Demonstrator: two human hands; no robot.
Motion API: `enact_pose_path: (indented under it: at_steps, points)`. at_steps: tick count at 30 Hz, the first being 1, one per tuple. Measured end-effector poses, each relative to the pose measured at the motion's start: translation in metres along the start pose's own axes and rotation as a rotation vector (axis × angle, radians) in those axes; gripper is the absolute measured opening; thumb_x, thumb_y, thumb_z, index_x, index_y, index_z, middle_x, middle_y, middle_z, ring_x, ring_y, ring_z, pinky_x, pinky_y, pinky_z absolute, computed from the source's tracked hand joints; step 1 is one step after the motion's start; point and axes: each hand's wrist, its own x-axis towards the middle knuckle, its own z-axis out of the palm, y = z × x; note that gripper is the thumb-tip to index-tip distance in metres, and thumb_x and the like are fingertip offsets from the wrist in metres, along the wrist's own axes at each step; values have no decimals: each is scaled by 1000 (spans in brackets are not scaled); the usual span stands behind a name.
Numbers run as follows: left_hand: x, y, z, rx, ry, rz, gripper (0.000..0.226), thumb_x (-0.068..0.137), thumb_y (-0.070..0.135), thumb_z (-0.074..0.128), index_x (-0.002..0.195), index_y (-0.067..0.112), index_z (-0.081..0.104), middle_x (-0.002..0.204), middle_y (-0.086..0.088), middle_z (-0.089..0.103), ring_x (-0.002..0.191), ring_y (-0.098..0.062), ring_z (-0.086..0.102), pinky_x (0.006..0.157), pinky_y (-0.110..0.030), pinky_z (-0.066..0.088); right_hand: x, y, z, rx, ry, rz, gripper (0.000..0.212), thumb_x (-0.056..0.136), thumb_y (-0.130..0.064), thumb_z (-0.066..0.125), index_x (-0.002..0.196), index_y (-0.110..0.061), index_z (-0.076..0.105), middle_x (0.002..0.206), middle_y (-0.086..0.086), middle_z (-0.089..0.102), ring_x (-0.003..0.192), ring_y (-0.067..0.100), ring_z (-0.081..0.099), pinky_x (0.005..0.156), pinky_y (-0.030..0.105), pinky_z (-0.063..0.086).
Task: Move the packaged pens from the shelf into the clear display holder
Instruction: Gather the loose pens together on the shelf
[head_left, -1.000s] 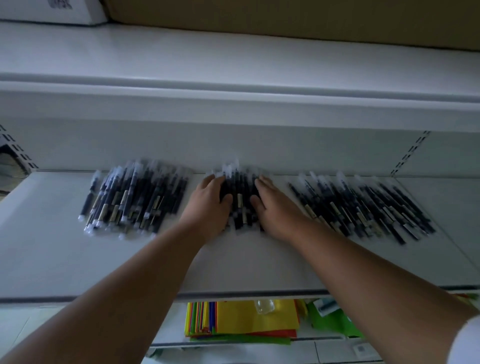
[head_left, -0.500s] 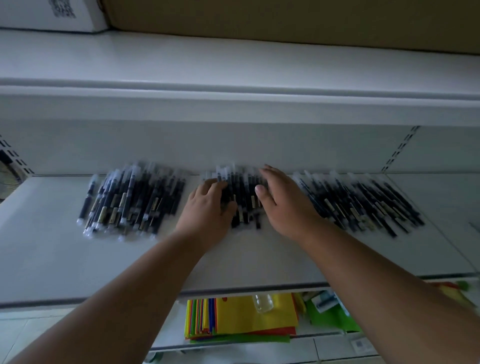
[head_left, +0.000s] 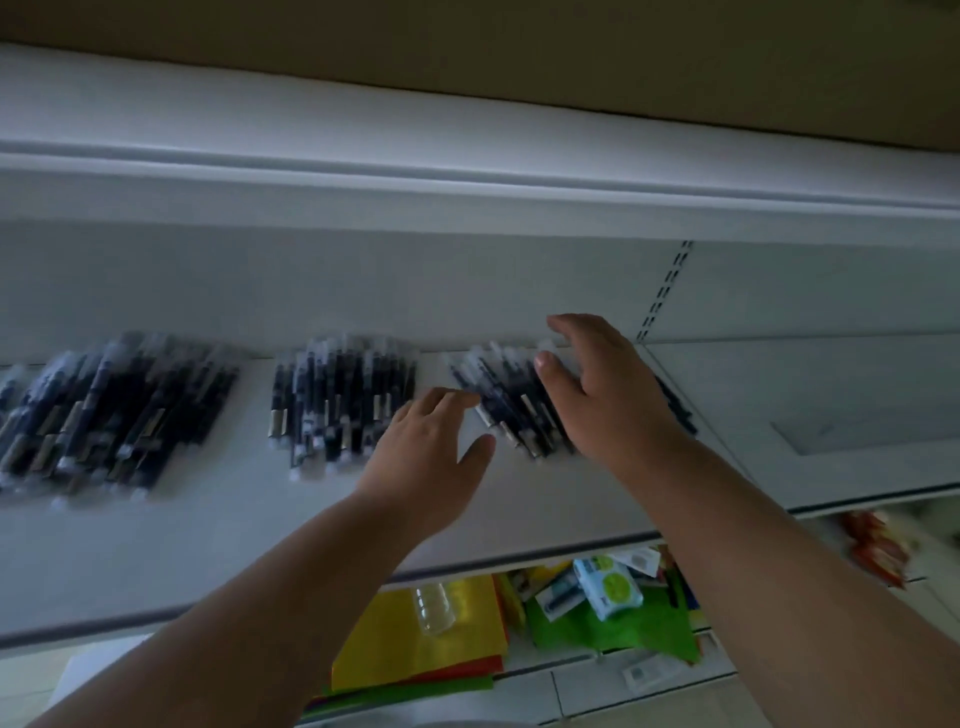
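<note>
Pens, packaged: 3 loose heaps on white shelf (head_left: 156, 561). Right heap (head_left: 511, 410), mid heap (head_left: 343, 405), left heap (head_left: 114, 410). Frame blurred; count n/a.
L hand (head_left: 423, 467): fingers spread, empty, low over shelf betw. mid & right heaps; contact unclear.
R hand (head_left: 608, 400): flat, fingers loosely spread, over right heap; touching or not, can't tell.
Holder: not in view.
Risks (est.): slick sleeves slide apart in a two-hand scoop; strays drop off front edge onto goods below (head_left: 426, 639); left wrist may scatter mid heap.

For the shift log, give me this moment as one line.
stage: reaching | left hand: open, by right pen pile | right hand: open, over it | middle pen pile: on shelf | holder: unseen
</note>
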Motion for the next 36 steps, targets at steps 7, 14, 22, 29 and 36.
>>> enact_pose_path:
  at_steps: [7, 14, 22, 29, 36]
  points:
    - [35, 44, 44, 5, -5, -201, 60, 97, 50, 46, 150, 25, 32, 153, -2, 34, 136, -28, 37, 109, -38, 34, 9, 74, -34, -17, -47, -2, 48, 99, -38, 48, 142, -17, 45, 143, 1, 47, 132, 18, 43, 107, 33, 37]
    - [58, 60, 67, 148, -6, -356, 76, 97, 63, 31, 157, 22, 8, 165, -10, 6, 150, -32, 11, 119, -43, 17, 18, 136, -29, 1, -172, 79, 46, 100, -39, 46, 139, -16, 48, 139, 3, 51, 124, 20, 50, 103, 35, 41]
    - [64, 62, 72, 174, 9, -243, 59, 98, 52, 43, 149, 24, 36, 156, -3, 33, 141, -29, 31, 113, -39, 29, 23, 152, 4, -16, -392, 138, 49, 102, -41, 39, 142, -13, 42, 146, 8, 45, 135, 27, 42, 102, 34, 36]
    - [66, 53, 62, 38, 58, -339, 65, 96, 52, 47, 152, 24, 29, 158, -4, 29, 140, -29, 33, 112, -42, 32, 30, 167, -12, 17, -338, 81, 54, 101, -48, 34, 142, -14, 40, 132, 6, 50, 127, 20, 44, 99, 34, 32]
    - [70, 65, 66, 175, -59, -237, 61, 99, 50, 44, 152, 22, 32, 161, -4, 26, 145, -25, 28, 116, -34, 24, 24, 150, 21, 2, -473, 87, 53, 105, -37, 32, 148, -5, 31, 161, 8, 19, 149, 24, 17, 118, 35, 18]
